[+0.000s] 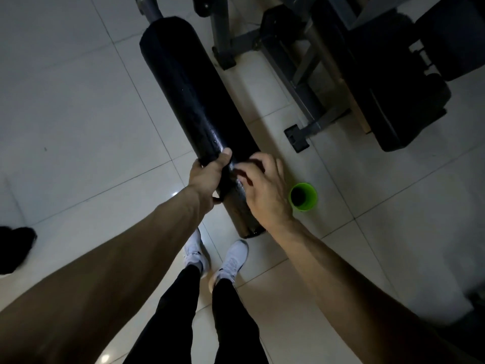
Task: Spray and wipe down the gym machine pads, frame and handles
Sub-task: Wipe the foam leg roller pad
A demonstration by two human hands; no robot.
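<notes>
A long black roller pad (194,101) of the gym machine runs from the top centre down toward me, with wet specks on its surface. My left hand (210,177) grips the pad's left side near its lower end, thumb lying across the top. My right hand (265,190) rests on the pad's right side with fingers bent over it; no cloth shows under it. The pad's end (249,227) hangs above my white shoes.
A green cup (303,197) stands on the pale tiled floor just right of my right hand. The grey machine frame (307,77) with black feet and black seat pads (404,101) fills the upper right. A dark shoe (15,248) sits at the left edge.
</notes>
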